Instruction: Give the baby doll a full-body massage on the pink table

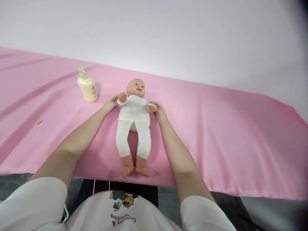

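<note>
Baby doll (133,119) flat on its back on the pink cloth (216,134), head away from the wearer, bare feet toward the near edge of the cloth. Dressed in a white top and white leggings, top pulled down over the belly, both legs clothed to the ankle. Left hand (111,103) at the doll's arm on that side, fingers closed around the sleeve cuff or the small wrist inside it; hard to say which from this angle. Right hand (159,111) at the doll's other arm, fingers pinched on the white cuff beside the tiny hand. Both doll arms spread outward from the shoulders, each held at its end. Cream pump bottle (87,85) upright on the cloth, left of the doll's head and a little beyond it, near the left hand but not touched, pump not pressed. Clothing fully on, as far as can be judged; nothing removed, bottle unused.
</note>
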`<action>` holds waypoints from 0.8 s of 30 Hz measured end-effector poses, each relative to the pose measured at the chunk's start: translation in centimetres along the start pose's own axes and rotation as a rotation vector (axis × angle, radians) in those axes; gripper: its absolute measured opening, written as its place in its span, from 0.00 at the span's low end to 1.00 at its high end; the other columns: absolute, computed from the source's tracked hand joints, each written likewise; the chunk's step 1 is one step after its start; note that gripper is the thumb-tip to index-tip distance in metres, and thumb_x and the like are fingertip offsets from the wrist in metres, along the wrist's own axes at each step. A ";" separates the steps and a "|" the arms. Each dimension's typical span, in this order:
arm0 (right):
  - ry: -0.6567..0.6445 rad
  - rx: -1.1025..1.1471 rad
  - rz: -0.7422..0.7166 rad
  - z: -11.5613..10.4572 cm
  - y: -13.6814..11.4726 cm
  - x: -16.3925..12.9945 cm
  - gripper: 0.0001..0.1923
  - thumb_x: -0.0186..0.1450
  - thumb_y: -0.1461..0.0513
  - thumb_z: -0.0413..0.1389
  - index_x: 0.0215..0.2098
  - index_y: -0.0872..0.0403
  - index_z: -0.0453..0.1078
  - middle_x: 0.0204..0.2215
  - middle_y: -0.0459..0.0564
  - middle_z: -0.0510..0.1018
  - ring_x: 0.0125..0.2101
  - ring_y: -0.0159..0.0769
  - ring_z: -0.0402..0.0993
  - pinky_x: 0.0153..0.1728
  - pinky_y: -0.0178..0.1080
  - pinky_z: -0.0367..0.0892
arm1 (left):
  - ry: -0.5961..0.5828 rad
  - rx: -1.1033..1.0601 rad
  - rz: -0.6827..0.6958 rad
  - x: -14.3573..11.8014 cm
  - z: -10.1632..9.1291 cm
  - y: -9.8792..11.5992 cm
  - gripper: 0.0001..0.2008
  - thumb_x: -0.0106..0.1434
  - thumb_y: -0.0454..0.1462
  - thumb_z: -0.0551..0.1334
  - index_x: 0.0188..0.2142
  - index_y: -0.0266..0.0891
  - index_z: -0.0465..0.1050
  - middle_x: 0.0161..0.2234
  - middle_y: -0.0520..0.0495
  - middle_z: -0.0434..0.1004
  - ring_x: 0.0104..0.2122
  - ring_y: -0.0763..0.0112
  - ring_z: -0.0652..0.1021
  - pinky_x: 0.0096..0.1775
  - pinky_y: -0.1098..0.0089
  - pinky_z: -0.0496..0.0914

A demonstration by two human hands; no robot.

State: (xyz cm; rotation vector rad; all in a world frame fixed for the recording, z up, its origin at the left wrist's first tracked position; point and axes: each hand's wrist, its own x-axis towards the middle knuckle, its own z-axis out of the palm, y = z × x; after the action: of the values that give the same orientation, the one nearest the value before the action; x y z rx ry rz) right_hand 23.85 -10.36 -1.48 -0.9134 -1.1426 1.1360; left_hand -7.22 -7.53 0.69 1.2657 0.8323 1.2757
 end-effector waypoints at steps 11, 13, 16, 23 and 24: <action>0.068 -0.545 -0.087 0.3 -0.3 -0.3 0.23 0.67 0.44 0.51 0.30 0.54 0.68 0.26 0.43 0.70 0.29 0.33 0.64 0.36 0.38 0.61 | 0.171 0.468 -0.001 0.4 -1.3 -0.5 0.13 0.55 0.41 0.70 0.34 0.39 0.70 0.27 0.53 0.72 0.29 0.70 0.71 0.32 0.70 0.63; 0.095 -0.611 -0.053 0.1 -0.4 -0.3 0.24 0.67 0.44 0.51 0.27 0.53 0.66 0.24 0.42 0.66 0.27 0.32 0.61 0.32 0.37 0.57 | 0.164 0.482 -0.010 0.4 -1.4 -0.6 0.12 0.55 0.42 0.70 0.32 0.39 0.71 0.27 0.52 0.72 0.29 0.69 0.72 0.32 0.69 0.64; 0.096 -0.627 -0.051 0.0 -0.2 -0.1 0.23 0.67 0.44 0.51 0.27 0.53 0.65 0.23 0.41 0.66 0.27 0.31 0.60 0.32 0.36 0.56 | 0.149 0.478 -0.018 0.7 -1.5 -1.1 0.12 0.55 0.43 0.69 0.32 0.38 0.72 0.26 0.52 0.72 0.28 0.69 0.72 0.31 0.69 0.63; 0.075 -0.400 -0.057 -0.4 0.8 0.3 0.17 0.61 0.48 0.58 0.36 0.53 0.70 0.28 0.42 0.73 0.29 0.32 0.66 0.35 0.36 0.64 | 0.112 0.211 0.039 0.9 -1.4 -1.6 0.13 0.51 0.38 0.68 0.37 0.39 0.71 0.33 0.51 0.78 0.33 0.69 0.77 0.37 0.69 0.69; 0.062 -0.353 -0.056 -0.4 0.9 0.4 0.16 0.60 0.50 0.60 0.38 0.53 0.71 0.30 0.43 0.75 0.30 0.32 0.68 0.37 0.36 0.65 | 0.096 0.158 0.060 0.9 -1.3 -1.4 0.15 0.50 0.37 0.68 0.37 0.39 0.71 0.33 0.51 0.79 0.34 0.68 0.78 0.38 0.69 0.69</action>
State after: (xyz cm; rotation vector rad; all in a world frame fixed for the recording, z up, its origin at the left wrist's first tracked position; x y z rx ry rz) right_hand 24.11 -9.79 -2.32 -1.1703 -1.3335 0.8676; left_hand -8.00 -6.14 -0.74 1.3707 0.9862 1.3482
